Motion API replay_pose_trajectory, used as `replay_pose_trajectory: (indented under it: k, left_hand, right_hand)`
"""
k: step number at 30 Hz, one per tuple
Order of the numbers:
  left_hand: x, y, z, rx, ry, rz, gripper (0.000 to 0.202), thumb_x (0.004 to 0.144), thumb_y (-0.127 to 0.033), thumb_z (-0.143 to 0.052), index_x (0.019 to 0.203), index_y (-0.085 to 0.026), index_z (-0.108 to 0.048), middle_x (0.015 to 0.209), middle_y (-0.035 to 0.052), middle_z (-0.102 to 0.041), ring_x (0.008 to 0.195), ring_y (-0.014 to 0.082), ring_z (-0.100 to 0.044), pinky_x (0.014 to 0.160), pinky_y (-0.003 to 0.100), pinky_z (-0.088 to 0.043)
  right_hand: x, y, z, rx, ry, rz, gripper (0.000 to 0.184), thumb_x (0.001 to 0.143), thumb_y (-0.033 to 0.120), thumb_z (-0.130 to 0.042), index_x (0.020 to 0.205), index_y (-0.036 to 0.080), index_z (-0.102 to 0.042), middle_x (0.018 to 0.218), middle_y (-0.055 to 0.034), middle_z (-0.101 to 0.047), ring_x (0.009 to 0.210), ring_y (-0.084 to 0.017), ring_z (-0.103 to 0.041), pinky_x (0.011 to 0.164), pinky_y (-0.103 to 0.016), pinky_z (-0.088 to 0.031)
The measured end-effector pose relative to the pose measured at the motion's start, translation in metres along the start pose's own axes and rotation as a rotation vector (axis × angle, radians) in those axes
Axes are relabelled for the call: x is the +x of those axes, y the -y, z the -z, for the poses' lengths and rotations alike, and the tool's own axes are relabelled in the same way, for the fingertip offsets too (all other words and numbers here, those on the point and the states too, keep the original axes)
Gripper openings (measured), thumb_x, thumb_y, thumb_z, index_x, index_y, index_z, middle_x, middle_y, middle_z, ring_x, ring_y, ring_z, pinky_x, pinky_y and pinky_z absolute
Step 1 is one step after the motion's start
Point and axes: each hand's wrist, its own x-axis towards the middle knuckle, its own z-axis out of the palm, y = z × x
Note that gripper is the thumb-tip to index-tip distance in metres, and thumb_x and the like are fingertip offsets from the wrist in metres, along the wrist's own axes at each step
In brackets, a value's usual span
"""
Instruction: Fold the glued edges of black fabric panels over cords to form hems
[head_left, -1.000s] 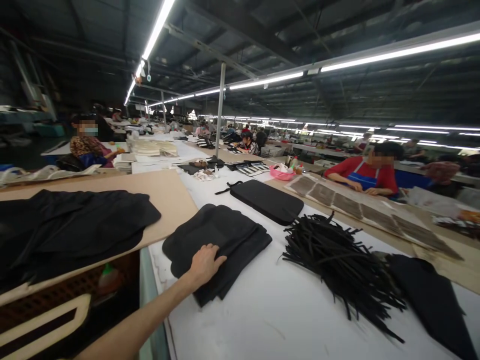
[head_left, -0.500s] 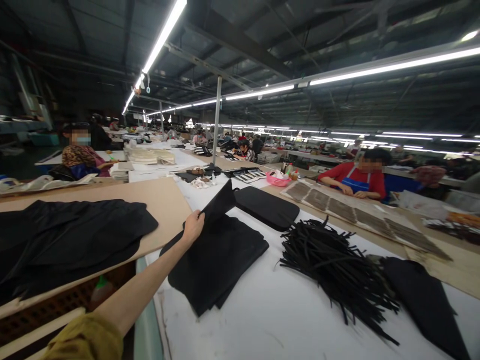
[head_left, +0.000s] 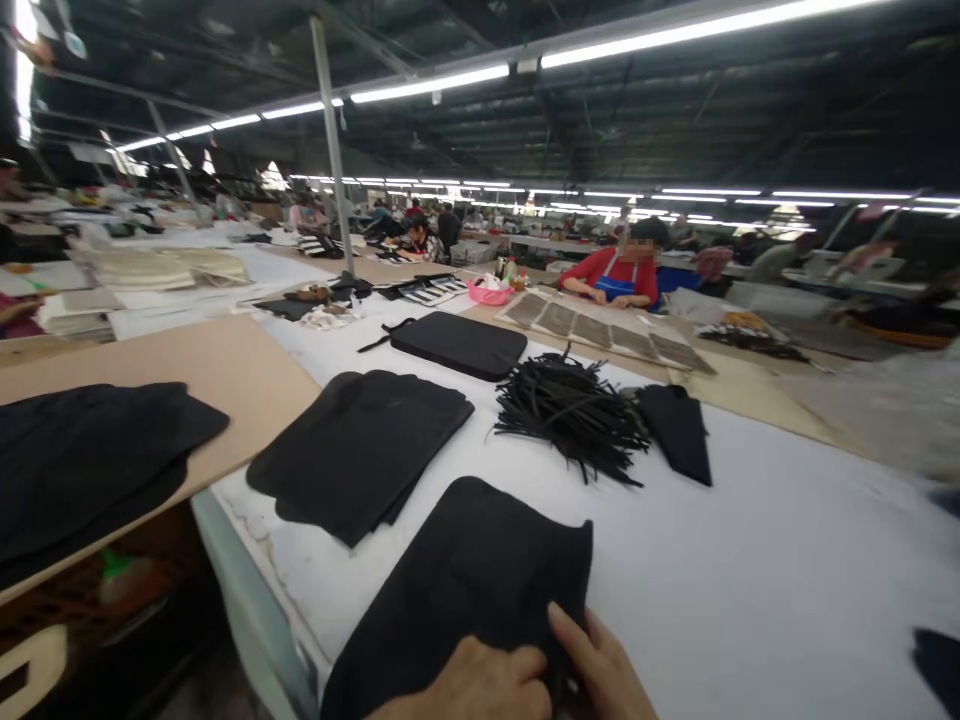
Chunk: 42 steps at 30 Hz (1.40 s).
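Note:
A single black fabric piece (head_left: 465,570) lies flat on the white table (head_left: 750,550) right in front of me. My left hand (head_left: 469,685) and my right hand (head_left: 600,665) meet at its near edge at the bottom of the view, fingers pressed together on the cloth. Only part of each hand shows. Beyond it sits the stack of black fabric pieces (head_left: 360,450).
A pile of black straps (head_left: 570,410), a small black piece (head_left: 679,430) and a black padded case (head_left: 457,345) lie further out. On the left, a cardboard sheet (head_left: 225,370) holds more black fabric (head_left: 82,460). A person in red (head_left: 619,275) works across the table, near a pink bowl (head_left: 489,293).
My left hand lifted one black piece off the stack and brought it toward me. It now lies flat in front of me with both hands on it. The view has swung right and down.

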Motion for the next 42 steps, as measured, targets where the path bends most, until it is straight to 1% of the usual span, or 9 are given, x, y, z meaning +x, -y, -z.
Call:
replay_pose_trajectory:
  k: [5,8,11,15,20,23,28,34,42]
  left_hand:
    - [-0.005,-0.019,-0.008,-0.383,-0.141,-0.148,0.01,0.079,-0.029,-0.061,0.075,-0.021,-0.057,0.092,-0.0022,-0.066,0.071,0.0133,-0.063,0.052,0.019,-0.043]
    - [-0.018,0.005,0.006,-0.598,-0.48,0.143,0.009,0.081,-0.031,-0.055,0.079,-0.022,-0.057,0.104,0.002,-0.063,0.097,0.0186,-0.058,0.086,0.027,-0.045]
    - [-0.019,0.044,0.015,-0.779,-0.724,0.533,0.028,0.077,-0.027,-0.054,0.104,-0.021,-0.053,0.129,0.0087,-0.048,0.123,0.0255,-0.04,0.106,0.041,-0.029]
    - [-0.006,0.073,0.019,-1.509,-0.585,0.556,0.059,0.068,-0.03,-0.064,0.12,-0.012,-0.042,0.124,0.0177,-0.052,0.117,0.029,-0.048,0.101,0.043,-0.037]
    - [0.009,0.059,0.023,-1.936,-0.308,0.434,0.038,0.064,-0.031,-0.073,0.094,-0.01,-0.062,0.088,0.0126,-0.07,0.078,0.0234,-0.066,0.079,0.035,-0.051]
    - [0.017,0.047,0.023,-1.945,-0.361,0.481,0.031,0.068,-0.032,-0.072,0.088,-0.01,-0.064,0.08,0.0106,-0.07,0.071,0.0201,-0.066,0.071,0.029,-0.052]
    - [0.025,0.026,0.024,-1.88,-0.401,0.477,0.037,0.076,-0.043,-0.063,0.09,-0.009,-0.065,0.077,0.0105,-0.07,0.073,0.0216,-0.065,0.069,0.03,-0.051]
    - [0.031,-0.012,0.024,-1.801,-0.411,0.437,0.045,0.078,-0.05,-0.058,0.098,-0.01,-0.065,0.088,0.0105,-0.069,0.086,0.0242,-0.062,0.082,0.033,-0.046]
    - [0.03,-0.036,0.031,-1.516,-0.263,0.394,0.037,0.082,-0.047,-0.051,0.082,-0.012,-0.064,0.071,0.0023,-0.064,0.07,0.0187,-0.056,0.065,0.027,-0.043]
  right_hand:
    - [-0.011,0.009,0.004,0.226,-0.12,-0.146,0.035,0.063,0.039,-0.073,0.086,0.014,-0.067,0.075,-0.0059,-0.07,0.077,-0.028,-0.064,0.074,-0.04,-0.051]
    - [-0.02,0.021,0.016,0.316,-0.091,-0.166,0.033,0.066,0.035,-0.072,0.09,0.014,-0.066,0.078,-0.0055,-0.071,0.079,-0.026,-0.065,0.076,-0.038,-0.05]
    - [-0.028,0.032,0.032,0.41,-0.041,-0.207,0.035,0.067,0.031,-0.072,0.096,0.014,-0.065,0.087,-0.007,-0.071,0.088,-0.026,-0.064,0.086,-0.038,-0.047]
    - [-0.033,0.04,0.049,0.531,0.034,-0.257,0.032,0.065,0.025,-0.074,0.094,0.013,-0.065,0.087,-0.0089,-0.071,0.084,-0.026,-0.065,0.087,-0.04,-0.046]
    - [-0.027,0.03,0.061,0.471,-0.002,-0.276,0.035,0.064,0.025,-0.072,0.096,0.012,-0.062,0.084,-0.0104,-0.07,0.08,-0.026,-0.066,0.083,-0.04,-0.048]
    - [-0.024,0.024,0.07,0.206,-0.108,-0.229,0.043,0.065,0.032,-0.067,0.101,0.012,-0.058,0.091,-0.0124,-0.068,0.085,-0.028,-0.064,0.084,-0.042,-0.047]
    - [-0.036,0.043,0.046,-0.698,-0.704,0.118,0.055,0.072,0.046,-0.053,0.119,0.018,-0.048,0.122,-0.013,-0.053,0.111,-0.032,-0.049,0.095,-0.049,-0.037]
    - [-0.049,0.067,-0.02,-0.751,-0.451,-0.015,0.065,0.075,0.046,-0.056,0.13,0.016,-0.039,0.125,-0.0123,-0.053,0.111,-0.028,-0.052,0.091,-0.041,-0.045]
    - [-0.046,0.049,-0.018,-1.285,-0.521,0.081,0.044,0.084,0.007,-0.031,0.127,0.006,-0.043,0.122,-0.0188,-0.055,0.109,-0.024,-0.055,0.088,-0.034,-0.047]
